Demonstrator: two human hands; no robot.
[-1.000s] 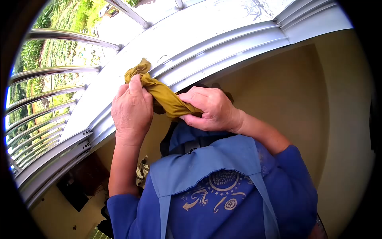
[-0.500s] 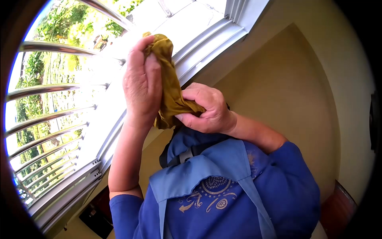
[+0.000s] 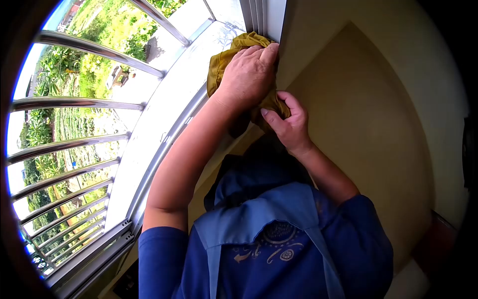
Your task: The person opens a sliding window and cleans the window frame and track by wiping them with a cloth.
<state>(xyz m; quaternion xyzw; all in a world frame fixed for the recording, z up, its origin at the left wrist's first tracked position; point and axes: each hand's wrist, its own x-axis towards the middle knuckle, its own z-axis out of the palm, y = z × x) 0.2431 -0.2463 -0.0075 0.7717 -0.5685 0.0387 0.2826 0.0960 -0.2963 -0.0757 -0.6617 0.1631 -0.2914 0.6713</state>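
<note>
A crumpled mustard-yellow cloth (image 3: 219,70) lies against the lower corner of the window frame. My left hand (image 3: 247,74) is over it, back of the hand up, its fingers closed on the cloth and pressing it to the frame; the fingertips are partly hidden. Below and to the right, my right hand (image 3: 291,122) grips the hanging end of the same cloth between thumb and fingers. The window frame's upright (image 3: 266,20) rises just beyond my left hand.
Metal window bars (image 3: 99,104) curve along the left, with greenery outside. The window track (image 3: 94,254) runs along the sill down to the lower left. A beige wall (image 3: 318,30) stands to the right, above a tan floor (image 3: 368,124). A blue apron (image 3: 259,204) covers my chest.
Both hands have moved right with the cloth. My left hand has turned from upright beside the cloth to palm down on it, against the frame corner; my right hand still grips the lower end.
</note>
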